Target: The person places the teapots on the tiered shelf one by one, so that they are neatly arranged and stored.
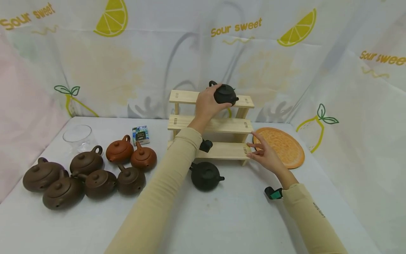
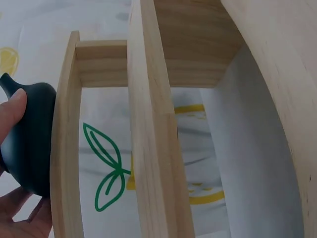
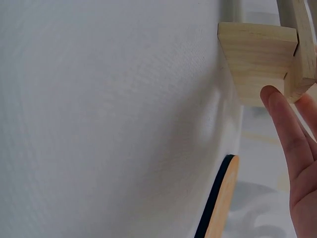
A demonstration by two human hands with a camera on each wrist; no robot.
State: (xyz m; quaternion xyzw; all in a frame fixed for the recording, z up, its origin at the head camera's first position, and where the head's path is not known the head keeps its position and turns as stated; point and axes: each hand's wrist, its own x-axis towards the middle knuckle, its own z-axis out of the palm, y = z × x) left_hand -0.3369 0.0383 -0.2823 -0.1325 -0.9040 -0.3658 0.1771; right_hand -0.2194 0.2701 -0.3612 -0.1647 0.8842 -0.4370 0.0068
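Observation:
My left hand (image 1: 207, 103) grips a small black teapot (image 1: 226, 94) by its body, thumb and fingers spread around it, at the top tier of a three-tier wooden stand (image 1: 219, 151). The left wrist view shows the base of this teapot (image 2: 37, 134) against the top board, or very close to it. Beside the right end of the stand's lowest board is my right hand (image 1: 267, 155), its fingers extended. In the right wrist view the fingertips lie at the board's end; whether they touch is unclear. A second black teapot (image 1: 206, 176) stands on the table before the stand.
Several dark brown teapots (image 1: 63, 192) and two reddish ones (image 1: 120, 151) stand at left. Behind them are a clear glass vessel (image 1: 78, 137) and a small patterned box (image 1: 141, 135). A round orange-brown mat (image 1: 282, 148) lies right of the stand. Printed cloth (image 1: 152, 63) hangs behind.

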